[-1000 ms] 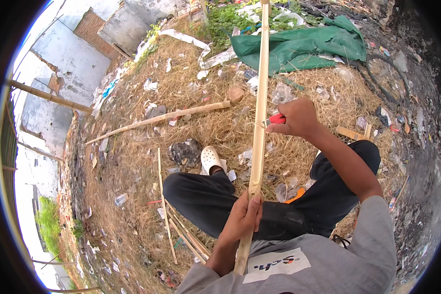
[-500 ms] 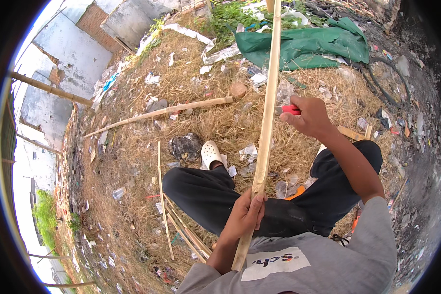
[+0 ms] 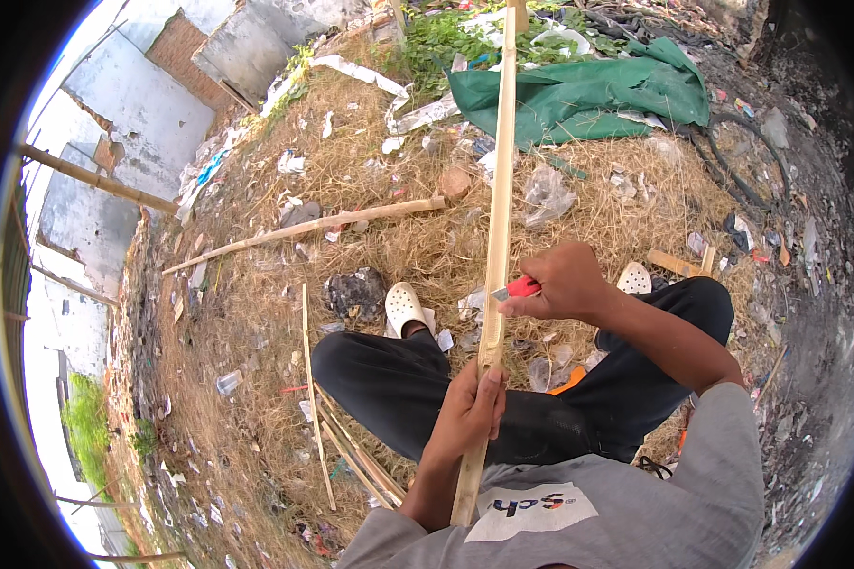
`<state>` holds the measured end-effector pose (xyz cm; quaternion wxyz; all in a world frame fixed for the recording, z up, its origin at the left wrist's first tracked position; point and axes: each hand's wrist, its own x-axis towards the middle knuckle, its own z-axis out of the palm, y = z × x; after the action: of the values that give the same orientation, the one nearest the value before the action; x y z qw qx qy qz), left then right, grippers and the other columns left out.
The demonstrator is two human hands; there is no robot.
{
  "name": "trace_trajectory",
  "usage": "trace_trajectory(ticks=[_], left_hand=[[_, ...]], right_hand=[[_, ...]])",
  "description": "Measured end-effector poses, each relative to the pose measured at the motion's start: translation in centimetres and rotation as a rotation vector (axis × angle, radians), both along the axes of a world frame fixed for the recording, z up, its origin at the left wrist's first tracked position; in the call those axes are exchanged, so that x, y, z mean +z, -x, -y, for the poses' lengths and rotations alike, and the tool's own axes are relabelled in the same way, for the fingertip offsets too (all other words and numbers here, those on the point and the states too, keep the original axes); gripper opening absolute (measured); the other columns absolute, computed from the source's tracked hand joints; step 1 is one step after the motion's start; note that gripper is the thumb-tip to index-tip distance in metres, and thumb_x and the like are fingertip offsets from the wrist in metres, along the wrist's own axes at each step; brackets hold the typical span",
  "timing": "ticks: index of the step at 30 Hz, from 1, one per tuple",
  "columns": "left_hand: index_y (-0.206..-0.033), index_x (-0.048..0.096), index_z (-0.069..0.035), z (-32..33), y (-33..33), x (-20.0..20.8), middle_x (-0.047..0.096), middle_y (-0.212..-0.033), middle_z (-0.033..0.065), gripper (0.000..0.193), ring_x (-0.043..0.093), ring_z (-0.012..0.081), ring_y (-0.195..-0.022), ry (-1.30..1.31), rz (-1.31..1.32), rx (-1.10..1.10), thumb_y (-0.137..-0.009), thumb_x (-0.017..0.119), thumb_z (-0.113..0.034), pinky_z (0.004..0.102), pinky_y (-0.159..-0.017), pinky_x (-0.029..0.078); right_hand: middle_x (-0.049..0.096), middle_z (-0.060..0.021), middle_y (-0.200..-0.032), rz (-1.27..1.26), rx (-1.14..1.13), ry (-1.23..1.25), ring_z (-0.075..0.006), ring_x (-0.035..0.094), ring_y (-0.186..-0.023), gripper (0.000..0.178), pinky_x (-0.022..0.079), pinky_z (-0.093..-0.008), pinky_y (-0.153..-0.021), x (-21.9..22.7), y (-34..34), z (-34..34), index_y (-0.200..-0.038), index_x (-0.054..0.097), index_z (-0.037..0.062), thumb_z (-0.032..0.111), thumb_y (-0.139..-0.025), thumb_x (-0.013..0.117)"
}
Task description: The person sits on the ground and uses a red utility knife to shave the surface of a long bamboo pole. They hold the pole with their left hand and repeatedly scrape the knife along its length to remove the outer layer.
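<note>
A long split bamboo strip (image 3: 500, 199) runs from beside my body up past the far edge of the view. My left hand (image 3: 469, 403) is closed around its lower part, above my lap. In my right hand (image 3: 569, 284) is a utility knife (image 3: 520, 287) with a red handle, gripped in closed fingers. Its short metal blade meets the right edge of the strip, a little above the left hand. The strip's pale inner face, with a node near the left hand, is turned up.
Thin bamboo strips (image 3: 356, 455) lie left of my legs. A bamboo pole (image 3: 304, 229) rests on dry grass ahead, near a dark stone (image 3: 355, 293). Beyond are a green tarp (image 3: 588, 95) and a black hose (image 3: 731, 171). Litter is scattered around; broken walls (image 3: 142, 114) stand left.
My right hand has come down along the strip toward the left hand, bringing the knife blade against its edge. The strip's far end has swung slightly left.
</note>
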<state>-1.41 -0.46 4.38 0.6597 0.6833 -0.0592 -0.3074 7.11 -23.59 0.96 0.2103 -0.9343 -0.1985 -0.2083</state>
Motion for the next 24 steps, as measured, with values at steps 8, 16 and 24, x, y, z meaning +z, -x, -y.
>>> trace_trajectory(ticks=[8,16,24], left_hand=[[-0.097,0.046,-0.004,-0.4,0.0,0.2,0.044,-0.058,-0.0022,0.027,0.042,0.0053,-0.041,0.043,0.015,-0.068,-0.105,0.038,-0.029,0.0210,-0.038,0.037],[-0.098,0.046,-0.004,-1.2,0.9,0.5,0.043,-0.057,-0.0033,0.025,0.039,0.0038,-0.040,0.093,-0.070,-0.077,-0.105,0.038,-0.027,0.0199,-0.037,0.037],[-0.097,0.045,-0.005,-1.4,1.3,0.8,0.043,-0.058,-0.0029,0.025,0.039,0.0032,-0.041,0.064,-0.032,-0.150,-0.105,0.037,-0.027,0.0200,-0.038,0.036]], right_hand=[[0.048,-0.0086,-0.048,0.060,-0.169,-0.036,-0.0297,0.052,-0.044,0.065,0.038,-0.0398,-0.043,-0.2,-3.3,3.3,-0.055,0.053,0.0104,0.072,-0.070,0.064],[0.048,-0.0077,-0.044,0.085,-0.204,-0.040,-0.0277,0.053,-0.040,0.064,0.040,-0.0389,-0.041,-0.3,-3.1,3.4,-0.054,0.058,0.0097,0.071,-0.074,0.063],[0.044,-0.0094,-0.046,0.150,-0.147,-0.012,-0.0303,0.049,-0.043,0.070,0.037,-0.0401,-0.043,-0.5,-4.4,5.3,-0.054,0.051,0.0091,0.076,-0.074,0.058]])
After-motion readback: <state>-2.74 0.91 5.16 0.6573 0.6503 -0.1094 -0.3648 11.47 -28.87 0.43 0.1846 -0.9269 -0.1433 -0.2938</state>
